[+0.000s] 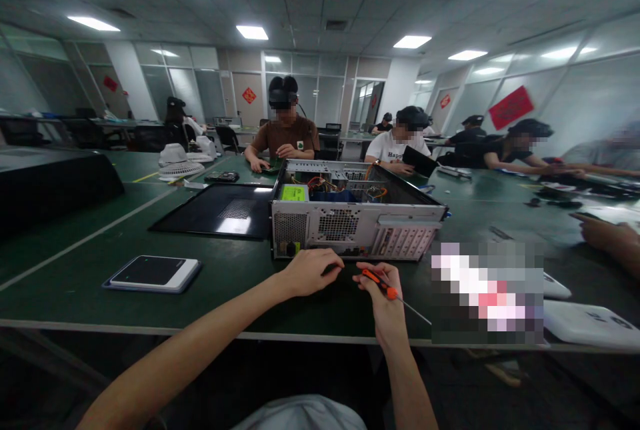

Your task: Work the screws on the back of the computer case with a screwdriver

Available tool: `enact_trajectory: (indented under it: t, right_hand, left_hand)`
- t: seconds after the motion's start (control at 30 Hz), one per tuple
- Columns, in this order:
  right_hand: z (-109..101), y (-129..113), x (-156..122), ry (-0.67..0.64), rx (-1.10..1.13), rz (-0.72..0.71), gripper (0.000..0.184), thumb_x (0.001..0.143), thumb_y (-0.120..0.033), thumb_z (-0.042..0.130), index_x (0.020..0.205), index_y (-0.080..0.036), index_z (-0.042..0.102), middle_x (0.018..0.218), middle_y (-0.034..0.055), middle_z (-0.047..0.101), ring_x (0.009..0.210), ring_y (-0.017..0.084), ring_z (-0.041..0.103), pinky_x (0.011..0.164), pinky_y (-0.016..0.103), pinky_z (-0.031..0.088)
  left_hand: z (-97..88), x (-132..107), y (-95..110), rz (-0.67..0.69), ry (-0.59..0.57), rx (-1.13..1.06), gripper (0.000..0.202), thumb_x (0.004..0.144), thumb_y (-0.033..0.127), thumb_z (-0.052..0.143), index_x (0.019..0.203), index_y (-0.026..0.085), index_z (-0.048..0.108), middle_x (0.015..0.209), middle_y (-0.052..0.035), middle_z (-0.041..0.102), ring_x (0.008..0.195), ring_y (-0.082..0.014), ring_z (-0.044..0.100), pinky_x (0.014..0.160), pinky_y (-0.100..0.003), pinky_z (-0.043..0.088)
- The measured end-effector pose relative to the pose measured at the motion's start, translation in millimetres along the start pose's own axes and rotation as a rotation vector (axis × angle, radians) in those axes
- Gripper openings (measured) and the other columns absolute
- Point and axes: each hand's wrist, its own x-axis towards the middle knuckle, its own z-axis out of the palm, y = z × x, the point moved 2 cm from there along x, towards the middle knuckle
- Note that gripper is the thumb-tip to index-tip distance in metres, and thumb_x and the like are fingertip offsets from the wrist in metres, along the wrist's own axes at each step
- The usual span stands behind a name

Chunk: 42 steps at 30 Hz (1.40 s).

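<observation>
A computer case lies on its side on the green table, its upper side uncovered. Coloured wires and a power supply with a yellow-green label show inside. My left hand is just in front of the case's near panel, fingers loosely bent, thumb and fingertips apart, nothing visible between them. A screwdriver with an orange and black handle rests in my right hand, whose fingers are closed around it. Its thin metal shaft points down to the right, away from the case.
Left of the case lies a glossy black panel. A white device with a dark top sits at the near left. White fan-like parts stand farther back. At the right is a white object; a blurred patch covers something beside it. Several people work around.
</observation>
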Motion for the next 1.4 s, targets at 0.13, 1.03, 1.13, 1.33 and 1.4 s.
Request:
enact_trajectory:
  t: [0.13, 1.03, 1.13, 1.33, 1.4]
  right_hand:
    - [3, 1, -2, -0.071, -0.115, -0.048, 0.020, 0.070, -0.026, 0.072, 0.085, -0.024, 0.058, 0.110, 0.0051, 0.069, 0.088, 0.021, 0.066, 0.085, 0.038, 0.051]
    - [53, -32, -50, -0.390, -0.473, -0.290, 0.017, 0.090, -0.037, 0.069, 0.084, -0.023, 0.075, 0.072, 0.0014, 0.068, 0.065, 0.017, 0.061, 0.062, 0.028, 0.045]
    - [54, -31, -51, -0.392, -0.476, -0.293, 0.016, 0.090, -0.035, 0.068, 0.083, -0.022, 0.074, 0.070, 0.0006, 0.066, 0.062, 0.016, 0.058, 0.060, 0.027, 0.043]
    - [50, -29, -49, -0.398, -0.446, -0.243, 0.021, 0.090, -0.038, 0.065, 0.080, -0.021, 0.071, 0.065, -0.0015, 0.058, 0.056, 0.013, 0.051, 0.055, 0.026, 0.037]
    - [51, -30, -50, -0.406, -0.446, -0.247, 0.020, 0.090, -0.037, 0.065, 0.080, -0.020, 0.070, 0.065, -0.0017, 0.057, 0.057, 0.013, 0.050, 0.056, 0.025, 0.037]
  left_hand:
    - [-28.3, -3, -9, -0.127, 0.106, -0.344, 0.015, 0.092, 0.026, 0.064, 0.099, 0.018, 0.075, 0.080, -0.0012, 0.070, 0.066, -0.0122, 0.059, 0.062, -0.023, 0.045]
    - [-71.9, -74, -66, -0.477, 0.145, -1.090, 0.035, 0.066, 0.038, 0.090, 0.084, 0.015, 0.069, 0.069, 0.0006, 0.065, 0.048, -0.0065, 0.049, 0.040, -0.017, 0.036]
    - [-69.0, -77, -69, -0.510, 0.153, -1.118, 0.039, 0.065, 0.040, 0.091, 0.085, 0.014, 0.069, 0.069, -0.0006, 0.067, 0.049, -0.0065, 0.049, 0.040, -0.017, 0.036]
    - [-68.5, -82, -73, -0.541, 0.183, -1.192, 0.042, 0.064, 0.043, 0.094, 0.085, 0.013, 0.072, 0.074, -0.0040, 0.071, 0.049, -0.0059, 0.048, 0.040, -0.017, 0.035]
    - [-68.1, -82, -73, -0.544, 0.195, -1.226, 0.042, 0.064, 0.042, 0.095, 0.086, 0.014, 0.073, 0.073, -0.0036, 0.070, 0.049, -0.0057, 0.048, 0.041, -0.017, 0.034]
